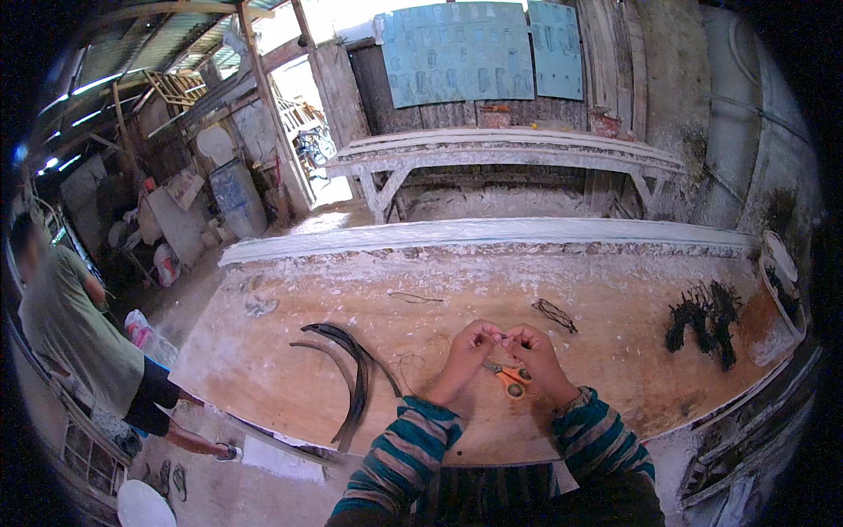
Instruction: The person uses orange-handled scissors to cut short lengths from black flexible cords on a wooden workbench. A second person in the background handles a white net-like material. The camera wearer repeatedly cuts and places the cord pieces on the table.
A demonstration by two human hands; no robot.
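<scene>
Orange-handled scissors [512, 378] lie on the tabletop [290, 369] near its front edge, just under both hands. Left hand [470, 344] and right hand [532, 349] meet fingertip to fingertip, pinched shut on a thin wire [501, 335]; dark curved strips [356, 378] lie to the left.

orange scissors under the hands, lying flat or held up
Lying flat: the orange scissors rest on the table below both hands, neither gripping them.

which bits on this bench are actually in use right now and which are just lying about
In use:
- thin wire pinched between left hand and right hand
- orange-handled scissors under the hands

Lying about:
- curved dark strips
- black fibre clumps
- small dark wire bundle
- white bucket
</scene>
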